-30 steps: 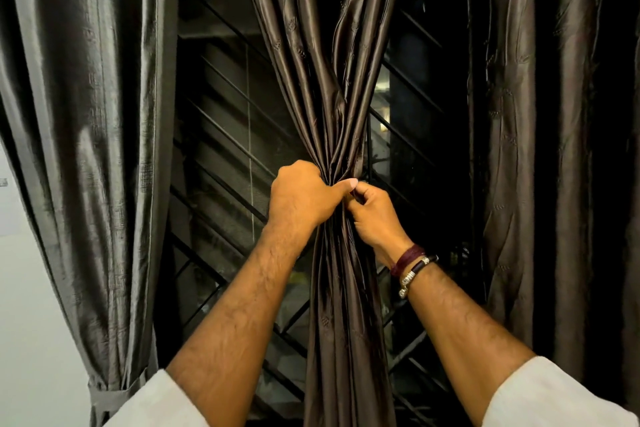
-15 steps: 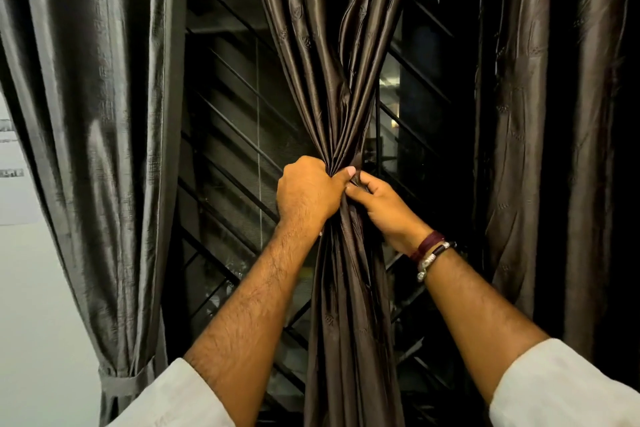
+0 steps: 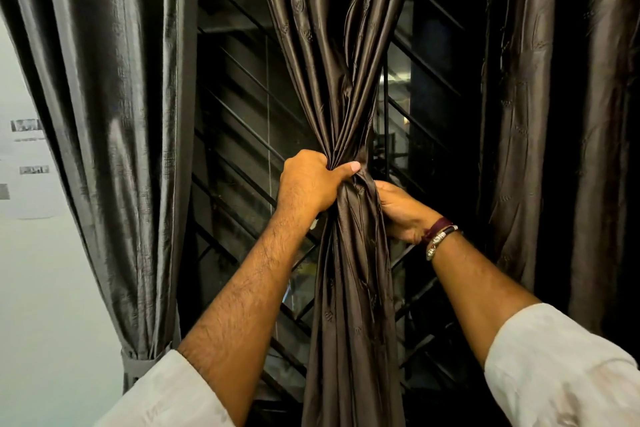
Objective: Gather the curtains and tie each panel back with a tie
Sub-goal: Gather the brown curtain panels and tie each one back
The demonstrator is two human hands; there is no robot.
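- Middle panel: hangs centre of window, bunched to a narrow waist where both hands meet; fans out above and below.
- Left hand: fist closed round the waist, thumb lying across the front folds. Same clamp as a second ago.
- Right hand: changed. Half a second ago its fingertips met the left thumb at the front; now it sits lower, on the panel's right edge, fingers curled into the cloth and reaching behind. Grip is on fabric; whether a tie is in it, cannot tell.
- Read: looks like the wrap phase – right hand probably feeding something round the back while left holds the bunch. No tie visible on this panel, so not secured yet.
- Left panel: already gathered, grey tie round it low down, near the sleeve.
- Right panel: hangs loose, no tie seen.
- Grille behind, dark.
- Writing: papers on wall at far left carry printed blocks, too blurred to read. No brands.
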